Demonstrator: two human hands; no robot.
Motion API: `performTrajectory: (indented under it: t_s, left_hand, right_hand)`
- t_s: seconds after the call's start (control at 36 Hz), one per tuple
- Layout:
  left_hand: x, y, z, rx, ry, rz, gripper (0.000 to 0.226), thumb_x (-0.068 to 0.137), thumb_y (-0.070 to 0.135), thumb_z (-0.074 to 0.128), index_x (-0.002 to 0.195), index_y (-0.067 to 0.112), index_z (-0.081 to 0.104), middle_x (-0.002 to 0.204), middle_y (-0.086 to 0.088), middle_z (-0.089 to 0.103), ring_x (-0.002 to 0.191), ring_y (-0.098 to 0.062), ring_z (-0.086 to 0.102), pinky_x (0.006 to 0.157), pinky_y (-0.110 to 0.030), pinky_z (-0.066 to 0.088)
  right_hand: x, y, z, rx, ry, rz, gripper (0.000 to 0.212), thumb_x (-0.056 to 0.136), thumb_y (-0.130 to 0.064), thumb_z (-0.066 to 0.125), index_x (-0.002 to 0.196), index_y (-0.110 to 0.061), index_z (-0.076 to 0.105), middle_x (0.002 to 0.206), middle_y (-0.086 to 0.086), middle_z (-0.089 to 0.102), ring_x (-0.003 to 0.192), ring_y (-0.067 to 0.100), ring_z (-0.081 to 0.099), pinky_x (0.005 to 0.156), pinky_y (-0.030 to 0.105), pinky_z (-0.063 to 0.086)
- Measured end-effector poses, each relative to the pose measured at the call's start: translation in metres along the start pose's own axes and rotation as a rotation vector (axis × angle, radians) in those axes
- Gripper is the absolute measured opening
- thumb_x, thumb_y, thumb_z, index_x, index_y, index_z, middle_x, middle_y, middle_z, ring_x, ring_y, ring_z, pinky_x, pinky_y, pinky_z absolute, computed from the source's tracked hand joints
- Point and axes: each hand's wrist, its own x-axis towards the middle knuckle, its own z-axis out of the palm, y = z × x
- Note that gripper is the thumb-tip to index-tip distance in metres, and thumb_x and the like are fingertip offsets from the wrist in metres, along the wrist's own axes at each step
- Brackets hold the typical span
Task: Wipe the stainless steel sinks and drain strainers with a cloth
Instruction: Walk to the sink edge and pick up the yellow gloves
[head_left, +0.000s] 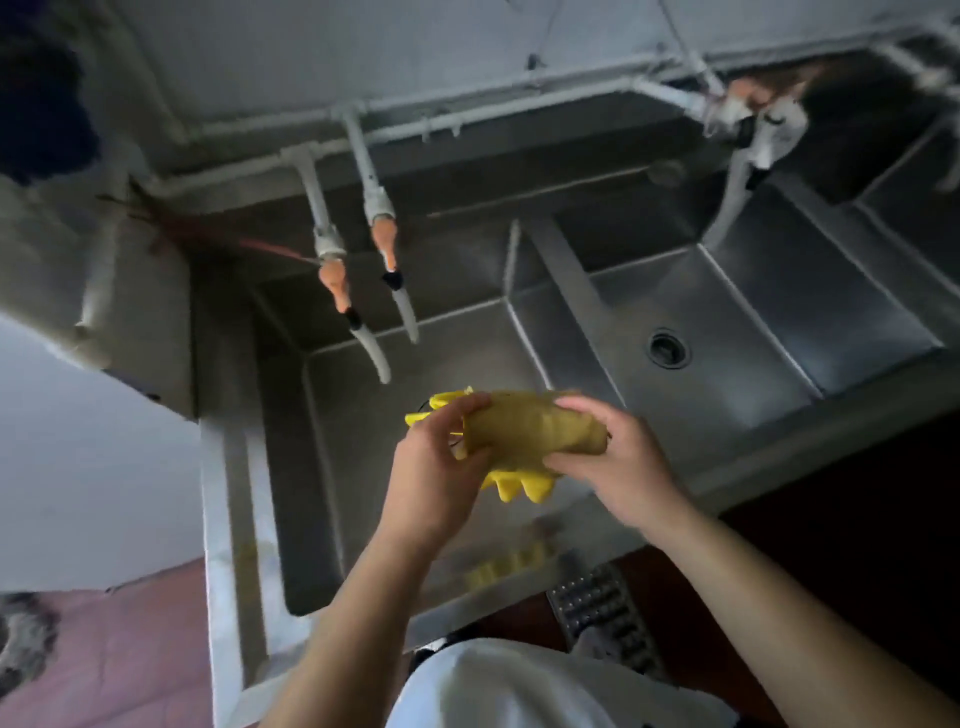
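Note:
Both my hands hold a yellow drain strainer (511, 486) and a dull yellow cloth (524, 426) above the left stainless steel sink (332, 441). My left hand (441, 467) grips the strainer's left side. My right hand (608, 457) grips the cloth, which is wrapped over the strainer's top. Only the strainer's scalloped edges show from under the cloth. The middle sink (727, 332) lies to the right, with a round drain (669, 349) in its floor.
Two white taps with orange valves (363, 270) hang over the left sink, and another tap (748, 156) hangs over the middle sink. A third basin (914, 197) sits at far right. A metal floor grate (602, 608) lies below the counter front.

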Motion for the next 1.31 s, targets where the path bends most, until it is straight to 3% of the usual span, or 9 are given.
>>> performTrajectory:
  t_s: [0.06, 0.14, 0.31, 0.42, 0.56, 0.69, 0.94, 1.14, 1.31]
  left_hand:
    - [-0.002, 0.025, 0.033, 0.104, -0.008, 0.082, 0.049, 0.074, 0.008, 0.076, 0.116, 0.033, 0.070, 0.089, 0.016, 0.065, 0.081, 0.000, 0.056, 0.073, 0.001, 0.038]
    - [-0.006, 0.062, 0.085, 0.209, -0.021, 0.229, 0.043, 0.076, 0.009, 0.077, 0.115, 0.028, 0.072, 0.083, 0.031, 0.049, 0.081, -0.002, 0.048, 0.073, 0.005, 0.032]
    - [-0.008, 0.124, 0.199, 0.298, -0.132, 0.432, 0.035, 0.080, 0.010, 0.076, 0.110, 0.027, 0.074, 0.095, 0.026, 0.057, 0.094, -0.022, 0.061, 0.086, -0.032, 0.045]
    - [-0.005, 0.158, 0.275, 0.354, -0.150, 0.530, 0.032, 0.081, 0.018, 0.077, 0.110, 0.030, 0.074, 0.119, 0.000, 0.059, 0.113, -0.025, 0.047, 0.098, -0.038, 0.038]
    - [0.008, 0.206, 0.351, 0.365, -0.394, 0.676, 0.027, 0.084, 0.018, 0.075, 0.110, 0.023, 0.072, 0.118, 0.007, 0.066, 0.116, -0.013, 0.056, 0.105, -0.042, 0.038]
    - [0.027, 0.246, 0.423, 0.298, -0.569, 0.776, 0.029, 0.081, 0.012, 0.078, 0.109, 0.020, 0.072, 0.108, 0.008, 0.068, 0.097, 0.011, 0.057, 0.086, -0.002, 0.036]
    - [0.095, 0.308, 0.599, 0.195, -0.845, 0.796, 0.031, 0.082, 0.020, 0.079, 0.108, 0.034, 0.070, 0.105, 0.019, 0.067, 0.099, 0.010, 0.060, 0.085, -0.004, 0.041]
    - [0.143, 0.396, 0.732, 0.006, -1.046, 0.739, 0.040, 0.082, 0.017, 0.077, 0.099, 0.052, 0.067, 0.101, 0.024, 0.068, 0.094, 0.005, 0.063, 0.079, -0.006, 0.047]
    - [0.169, 0.472, 0.831, 0.019, -1.199, 0.720, 0.028, 0.085, 0.023, 0.075, 0.105, 0.042, 0.071, 0.101, 0.022, 0.070, 0.093, -0.001, 0.066, 0.081, -0.019, 0.055]
  right_hand:
    - [-0.009, 0.018, -0.032, -0.155, 0.142, -0.048, 0.052, 0.063, -0.016, 0.091, 0.111, -0.025, 0.072, 0.104, 0.009, 0.069, 0.102, 0.030, 0.062, 0.091, 0.046, 0.051]
    - [-0.026, 0.040, -0.084, -0.312, 0.360, -0.136, 0.038, 0.063, -0.018, 0.090, 0.099, -0.020, 0.076, 0.096, 0.005, 0.069, 0.099, 0.034, 0.057, 0.086, 0.050, 0.048]
    - [-0.054, 0.087, -0.200, -0.388, 0.583, -0.126, 0.029, 0.064, -0.020, 0.089, 0.091, -0.019, 0.079, 0.113, 0.007, 0.057, 0.112, 0.035, 0.050, 0.094, 0.046, 0.037]
    - [-0.069, 0.120, -0.271, -0.436, 0.684, -0.137, 0.027, 0.063, -0.016, 0.088, 0.088, -0.014, 0.077, 0.118, 0.010, 0.058, 0.118, 0.038, 0.048, 0.097, 0.052, 0.036]
    - [-0.079, 0.155, -0.356, -0.494, 0.645, -0.066, 0.024, 0.080, -0.024, 0.077, 0.103, -0.016, 0.072, 0.114, 0.000, 0.063, 0.122, 0.026, 0.050, 0.105, 0.045, 0.029]
    - [-0.082, 0.186, -0.429, -0.295, 0.603, -0.010, 0.025, 0.089, -0.023, 0.066, 0.113, -0.019, 0.066, 0.104, -0.007, 0.057, 0.095, 0.013, 0.057, 0.085, 0.032, 0.047]
    - [-0.052, 0.254, -0.573, -0.265, 0.707, 0.113, 0.021, 0.087, -0.023, 0.068, 0.108, -0.028, 0.069, 0.096, -0.011, 0.058, 0.087, 0.008, 0.058, 0.074, 0.031, 0.046]
    - [-0.027, 0.277, -0.707, -0.177, 0.730, 0.235, 0.033, 0.085, -0.021, 0.075, 0.099, -0.047, 0.060, 0.098, -0.019, 0.064, 0.094, -0.004, 0.058, 0.074, 0.013, 0.041]
    - [-0.014, 0.293, -0.802, -0.094, 0.890, 0.286, 0.028, 0.083, -0.015, 0.075, 0.102, -0.033, 0.068, 0.094, -0.024, 0.066, 0.094, -0.001, 0.062, 0.077, 0.017, 0.047]
